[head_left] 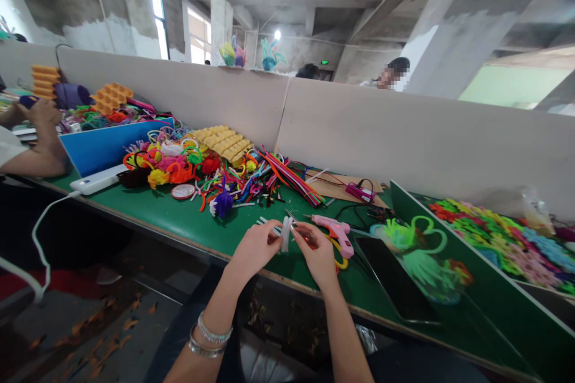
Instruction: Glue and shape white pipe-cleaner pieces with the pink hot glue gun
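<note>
Left hand [258, 246] clamped on white chenille stems [286, 236]; right hand [320, 252] adjacent, grip indeterminate. Pink hot-glue gun [338, 232] at three o'clock.

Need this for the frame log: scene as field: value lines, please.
Left hand: holding white strips
Right hand: fingertips at the same strips; grip unclear
Surface: green table
Right of hands: pink glue gun, yellow scissor handle, black phone
Beyond, to the left: mixed colourful craft pile, yellow egg-crate tray
Far left: blue panel; beyond it, a co-worker's hand
</note>
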Demonstrator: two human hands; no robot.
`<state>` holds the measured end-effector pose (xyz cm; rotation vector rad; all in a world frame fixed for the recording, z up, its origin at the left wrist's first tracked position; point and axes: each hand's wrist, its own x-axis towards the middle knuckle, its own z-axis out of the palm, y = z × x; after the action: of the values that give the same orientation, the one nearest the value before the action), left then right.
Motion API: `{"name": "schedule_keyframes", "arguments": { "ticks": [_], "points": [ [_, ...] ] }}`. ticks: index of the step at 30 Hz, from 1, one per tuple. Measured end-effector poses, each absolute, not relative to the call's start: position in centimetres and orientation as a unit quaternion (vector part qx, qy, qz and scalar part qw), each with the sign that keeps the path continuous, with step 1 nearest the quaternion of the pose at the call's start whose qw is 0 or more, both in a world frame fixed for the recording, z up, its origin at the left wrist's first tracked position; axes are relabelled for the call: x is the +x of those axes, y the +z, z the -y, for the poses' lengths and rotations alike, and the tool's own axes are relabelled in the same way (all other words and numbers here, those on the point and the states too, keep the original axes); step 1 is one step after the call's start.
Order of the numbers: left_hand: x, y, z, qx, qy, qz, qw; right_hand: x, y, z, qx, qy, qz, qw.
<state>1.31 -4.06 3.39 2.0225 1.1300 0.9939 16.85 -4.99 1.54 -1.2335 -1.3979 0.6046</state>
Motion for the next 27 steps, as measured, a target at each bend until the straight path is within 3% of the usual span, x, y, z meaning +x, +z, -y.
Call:
{"name": "schedule_keyframes", "arguments": {
  "ticks": [27],
  "points": [
    [1.36,3.96,4.44,0.778,0.349,-0.449,0.267,16.83,1.64,5.02,-0.527,0.258,0.595,0.549]
  ]
}}
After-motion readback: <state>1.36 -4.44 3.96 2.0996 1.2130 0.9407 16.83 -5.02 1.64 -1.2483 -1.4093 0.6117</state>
